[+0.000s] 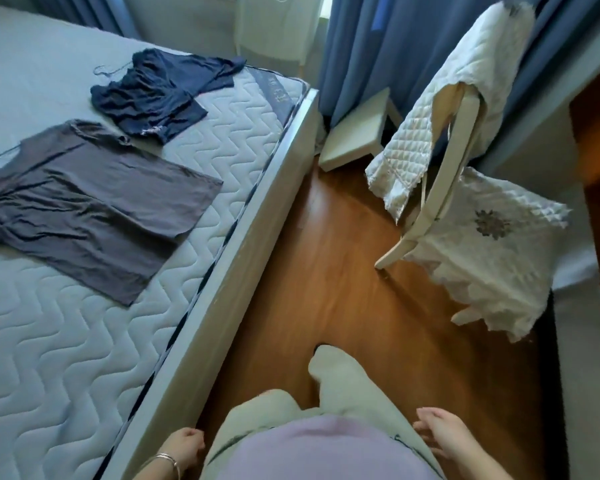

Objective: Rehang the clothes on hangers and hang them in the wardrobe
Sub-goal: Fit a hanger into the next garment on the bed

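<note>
Two garments (94,206) on the bed (66,341); chair (444,174) to its right

both hands (184,445) (440,434) low, empty

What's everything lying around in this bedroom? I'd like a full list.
navy top: one, dark blue, crumpled on the mattress, farther from the person
grey top: one, grey-brown, spread flat on the mattress, nearer
mattress: one, pale grey quilted, left
chair: one, cream, on the floor at right
quilted covers: white, draped over the chair's back and seat
stool: one, white, on the floor past the bed corner
curtains: blue, at the back
floor: brown wood, centre
left hand: empty, loosely curled, beside the bed frame, bracelet on the wrist
right hand: empty, relaxed, bottom right
</note>
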`<control>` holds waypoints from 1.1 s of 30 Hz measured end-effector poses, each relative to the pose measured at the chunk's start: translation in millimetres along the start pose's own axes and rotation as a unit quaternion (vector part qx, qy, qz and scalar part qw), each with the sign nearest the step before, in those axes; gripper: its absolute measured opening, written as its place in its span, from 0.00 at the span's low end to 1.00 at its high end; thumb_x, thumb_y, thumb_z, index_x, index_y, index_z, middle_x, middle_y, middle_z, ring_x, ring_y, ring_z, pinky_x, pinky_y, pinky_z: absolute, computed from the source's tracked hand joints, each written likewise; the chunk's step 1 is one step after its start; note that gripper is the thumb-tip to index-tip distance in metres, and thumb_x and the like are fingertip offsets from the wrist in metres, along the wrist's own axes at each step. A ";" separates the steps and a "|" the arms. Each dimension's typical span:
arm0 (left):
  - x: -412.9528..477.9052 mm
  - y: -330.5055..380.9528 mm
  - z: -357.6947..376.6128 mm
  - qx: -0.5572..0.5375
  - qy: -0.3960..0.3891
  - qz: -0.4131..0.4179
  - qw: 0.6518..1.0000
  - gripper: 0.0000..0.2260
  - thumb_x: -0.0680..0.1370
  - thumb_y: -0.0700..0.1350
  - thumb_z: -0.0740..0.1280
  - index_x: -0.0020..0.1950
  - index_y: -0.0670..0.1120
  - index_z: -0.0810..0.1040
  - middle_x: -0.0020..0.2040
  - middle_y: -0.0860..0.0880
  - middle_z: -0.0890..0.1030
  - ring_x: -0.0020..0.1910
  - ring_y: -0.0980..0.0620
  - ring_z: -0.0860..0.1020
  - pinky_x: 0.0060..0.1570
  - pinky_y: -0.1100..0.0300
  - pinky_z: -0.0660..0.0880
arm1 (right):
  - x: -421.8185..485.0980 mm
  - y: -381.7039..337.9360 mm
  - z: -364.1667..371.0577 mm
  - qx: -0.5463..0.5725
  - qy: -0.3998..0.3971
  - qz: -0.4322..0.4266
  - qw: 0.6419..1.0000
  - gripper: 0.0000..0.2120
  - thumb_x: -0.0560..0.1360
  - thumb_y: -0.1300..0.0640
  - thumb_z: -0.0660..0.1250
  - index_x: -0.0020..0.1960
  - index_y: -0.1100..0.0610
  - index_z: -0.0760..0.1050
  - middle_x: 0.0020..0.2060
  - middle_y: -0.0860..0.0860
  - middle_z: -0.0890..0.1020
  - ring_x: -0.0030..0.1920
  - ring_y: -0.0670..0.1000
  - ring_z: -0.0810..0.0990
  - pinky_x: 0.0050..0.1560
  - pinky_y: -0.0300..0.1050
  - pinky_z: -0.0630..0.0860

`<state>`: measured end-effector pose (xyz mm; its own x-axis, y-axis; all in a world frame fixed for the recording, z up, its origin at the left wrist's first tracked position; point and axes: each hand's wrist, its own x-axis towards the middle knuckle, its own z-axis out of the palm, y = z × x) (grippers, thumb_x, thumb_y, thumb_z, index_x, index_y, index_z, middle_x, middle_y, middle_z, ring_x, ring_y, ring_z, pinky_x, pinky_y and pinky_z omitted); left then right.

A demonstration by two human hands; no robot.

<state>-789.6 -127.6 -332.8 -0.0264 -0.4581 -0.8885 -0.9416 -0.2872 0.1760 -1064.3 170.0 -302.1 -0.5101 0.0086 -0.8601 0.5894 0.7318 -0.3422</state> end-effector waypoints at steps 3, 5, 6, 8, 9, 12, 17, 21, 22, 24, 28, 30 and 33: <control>-14.1 39.3 7.4 -0.048 -0.007 0.008 0.999 0.08 0.76 0.37 0.64 0.40 0.41 0.82 0.43 0.48 0.75 0.49 0.51 0.70 0.48 0.62 0.65 | 26.9 -56.5 -31.6 -0.084 -0.008 -0.019 0.996 0.07 0.77 0.61 0.61 0.42 0.60 0.75 0.34 0.56 0.78 0.34 0.54 0.74 0.33 0.41 0.66; -17.6 62.9 9.5 -0.100 0.000 -0.001 0.995 0.08 0.76 0.41 0.64 0.52 0.41 0.80 0.48 0.47 0.76 0.51 0.51 0.72 0.50 0.61 0.66 | 46.7 -90.9 -43.2 -0.157 0.003 -0.022 0.987 0.07 0.76 0.60 0.61 0.44 0.61 0.77 0.32 0.54 0.79 0.31 0.52 0.74 0.32 0.40 0.67; -17.4 72.1 9.3 -0.128 0.006 -0.008 0.992 0.09 0.77 0.41 0.63 0.54 0.42 0.79 0.49 0.46 0.77 0.49 0.50 0.73 0.47 0.60 0.67 | 54.1 -109.4 -44.6 -0.196 0.008 -0.022 0.980 0.07 0.76 0.60 0.61 0.45 0.61 0.77 0.31 0.53 0.79 0.30 0.52 0.74 0.31 0.39 0.66; -12.5 87.1 4.7 -0.200 0.017 -0.018 0.980 0.08 0.77 0.39 0.63 0.54 0.41 0.78 0.45 0.44 0.79 0.40 0.49 0.75 0.41 0.57 0.72 | 70.1 -149.5 -37.3 -0.253 0.000 -0.029 0.967 0.07 0.76 0.60 0.61 0.45 0.61 0.77 0.30 0.52 0.78 0.29 0.51 0.72 0.30 0.39 0.65; -9.0 92.8 0.1 -0.243 0.023 -0.027 0.969 0.07 0.77 0.37 0.62 0.52 0.40 0.77 0.44 0.43 0.79 0.36 0.50 0.74 0.44 0.52 0.75 | 77.0 -170.5 -28.9 -0.266 -0.009 -0.036 0.963 0.07 0.75 0.61 0.61 0.44 0.61 0.77 0.30 0.53 0.78 0.28 0.51 0.72 0.30 0.39 0.65; 11.9 99.6 -16.5 -0.318 0.051 -0.062 0.945 0.04 0.77 0.34 0.62 0.49 0.40 0.75 0.44 0.41 0.78 0.34 0.50 0.73 0.51 0.48 0.75 | 92.6 -234.0 11.2 -0.288 -0.037 -0.069 0.954 0.06 0.76 0.61 0.60 0.47 0.61 0.76 0.31 0.53 0.78 0.30 0.51 0.73 0.29 0.38 0.66; 56.3 104.0 -52.9 -0.378 0.041 -0.161 0.911 0.13 0.77 0.31 0.59 0.32 0.39 0.72 0.31 0.44 0.70 0.28 0.49 0.66 0.27 0.60 0.63 | 97.3 -333.6 98.4 -0.361 -0.076 -0.144 0.918 0.08 0.78 0.59 0.58 0.52 0.58 0.75 0.38 0.51 0.80 0.40 0.50 0.78 0.42 0.40 0.73; 80.1 125.9 -98.8 -0.433 0.029 -0.163 0.886 0.09 0.78 0.37 0.60 0.38 0.39 0.74 0.35 0.44 0.74 0.32 0.48 0.71 0.29 0.62 0.64 | 85.0 -409.7 164.8 -0.485 -0.154 -0.218 0.833 0.11 0.77 0.56 0.60 0.57 0.54 0.75 0.47 0.49 0.81 0.51 0.49 0.79 0.54 0.41 0.75; 86.1 134.5 -114.9 -0.462 0.043 -0.149 0.873 0.06 0.78 0.39 0.60 0.44 0.40 0.75 0.38 0.44 0.76 0.36 0.48 0.73 0.32 0.61 0.65 | 79.9 -430.0 180.0 -0.492 -0.161 -0.229 0.824 0.10 0.77 0.56 0.60 0.56 0.54 0.75 0.47 0.49 0.81 0.50 0.49 0.80 0.53 0.42 0.76; 99.9 151.6 -149.1 -0.505 0.074 -0.096 0.854 0.06 0.79 0.40 0.59 0.53 0.42 0.74 0.42 0.44 0.77 0.41 0.46 0.75 0.40 0.59 0.67 | 69.4 -467.6 206.0 -0.470 -0.161 -0.249 0.832 0.08 0.77 0.58 0.60 0.54 0.54 0.75 0.43 0.51 0.82 0.45 0.50 0.81 0.46 0.42 0.77; 119.2 179.2 -222.6 -0.514 0.133 -0.011 0.847 0.08 0.79 0.38 0.59 0.56 0.42 0.74 0.50 0.42 0.77 0.50 0.46 0.74 0.48 0.58 0.68 | 52.2 -534.3 264.5 -0.436 -0.174 -0.261 0.843 0.07 0.78 0.61 0.59 0.52 0.57 0.74 0.40 0.53 0.80 0.38 0.50 0.77 0.34 0.36 0.72; 136.7 184.0 -254.0 -0.498 0.157 0.005 0.853 0.09 0.78 0.35 0.60 0.56 0.38 0.75 0.49 0.41 0.78 0.49 0.45 0.75 0.52 0.57 0.69 | 48.7 -563.5 300.1 -0.433 -0.183 -0.261 0.843 0.07 0.79 0.60 0.59 0.53 0.59 0.75 0.40 0.54 0.80 0.38 0.50 0.77 0.34 0.36 0.71; 166.9 183.6 -297.9 -0.476 0.181 0.003 0.861 0.06 0.76 0.36 0.63 0.51 0.43 0.76 0.53 0.38 0.81 0.54 0.42 0.78 0.59 0.53 0.70 | 50.1 -608.3 366.0 -0.453 -0.194 -0.270 0.827 0.11 0.79 0.61 0.59 0.58 0.63 0.74 0.43 0.57 0.80 0.37 0.50 0.77 0.33 0.37 0.70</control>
<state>-866.8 -507.4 -322.5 0.2377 -0.6441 -0.7270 -0.2358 -0.7644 0.6001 -1219.1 -524.2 -275.5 -0.2033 -0.5761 -0.7917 -0.4604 0.7699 -0.4420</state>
